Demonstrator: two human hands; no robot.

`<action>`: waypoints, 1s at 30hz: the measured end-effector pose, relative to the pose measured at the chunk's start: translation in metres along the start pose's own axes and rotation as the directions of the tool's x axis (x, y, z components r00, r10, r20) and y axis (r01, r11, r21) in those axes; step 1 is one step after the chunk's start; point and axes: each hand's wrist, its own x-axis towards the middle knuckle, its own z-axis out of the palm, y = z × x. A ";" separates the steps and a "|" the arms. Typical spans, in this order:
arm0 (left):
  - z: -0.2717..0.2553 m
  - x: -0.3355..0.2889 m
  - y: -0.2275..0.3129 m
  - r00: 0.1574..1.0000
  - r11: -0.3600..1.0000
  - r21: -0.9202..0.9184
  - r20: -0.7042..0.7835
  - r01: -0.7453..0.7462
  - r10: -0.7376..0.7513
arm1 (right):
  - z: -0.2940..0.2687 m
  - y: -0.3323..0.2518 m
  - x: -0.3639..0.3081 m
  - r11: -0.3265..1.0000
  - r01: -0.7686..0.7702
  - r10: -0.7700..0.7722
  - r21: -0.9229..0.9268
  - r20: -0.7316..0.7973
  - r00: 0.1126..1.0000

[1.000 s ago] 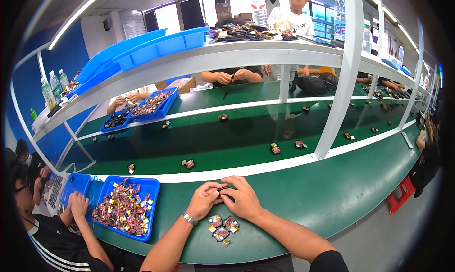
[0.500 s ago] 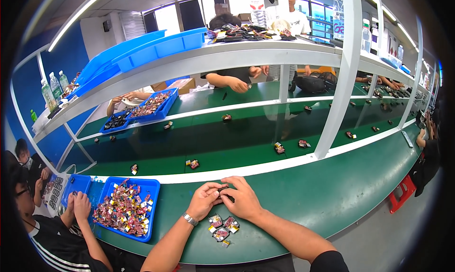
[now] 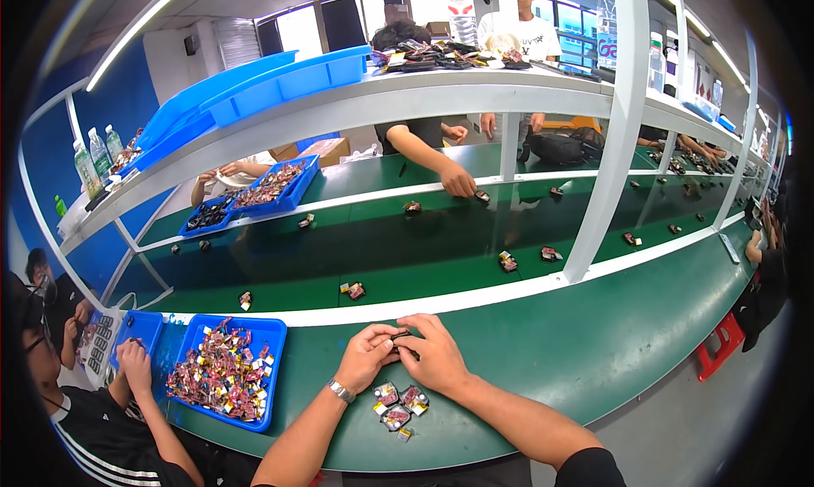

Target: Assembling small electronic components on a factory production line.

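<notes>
Both my hands meet over the green worktop [image 3: 543, 361], fingertips pinched round a small black part [image 3: 399, 337] that is mostly covered. My left hand [image 3: 366, 356], with a metal watch on its wrist, grips it from the left. From the other side my right hand [image 3: 434, 356] closes on the same part. Just below my hands lies a small cluster of electronic assemblies [image 3: 395, 417], black-cased with reddish boards and white and yellow bits. One loose yellow-and-white piece [image 3: 404, 435] rests at its near side.
To my left stands a blue tray [image 3: 278, 370] heaped with small boards, beside a co-worker's hands [image 3: 134, 364]. Beyond a white rail, a green conveyor belt [image 3: 424, 266] carries scattered assemblies. White shelf posts [image 3: 607, 148] rise ahead, and a red stool [image 3: 721, 346] is at the right.
The assemblies on the belt have shifted slightly right. Across from me, a co-worker's hand has reached out to the belt, beside an assembly there. My hands have hardly moved.
</notes>
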 end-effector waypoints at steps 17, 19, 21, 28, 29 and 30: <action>-0.004 -0.002 -0.003 0.998 0.994 -0.092 0.036 -0.051 0.055 | -0.003 -0.003 0.002 0.998 0.057 -0.057 0.005 -0.029 0.998; -0.005 -0.002 -0.004 0.998 0.995 -0.089 0.034 -0.053 0.056 | -0.002 -0.003 0.001 0.998 0.053 -0.053 0.029 -0.028 0.998; -0.005 -0.001 -0.004 0.999 0.996 -0.074 0.026 -0.043 0.045 | 0.001 0.000 0.000 0.998 0.041 -0.040 0.045 -0.038 0.998; -0.004 -0.002 -0.004 0.998 0.997 -0.041 -0.017 -0.066 0.065 | 0.003 -0.004 0.000 0.991 -0.016 0.020 0.132 -0.025 1.000; 0.000 -0.003 -0.001 0.998 0.996 -0.065 -0.011 -0.058 0.057 | 0.002 -0.003 0.000 0.994 -0.025 0.027 0.102 -0.024 0.999; 0.002 -0.003 0.001 0.999 0.995 -0.090 -0.004 -0.050 0.049 | 0.001 -0.003 -0.001 0.997 -0.033 0.035 0.073 -0.023 0.999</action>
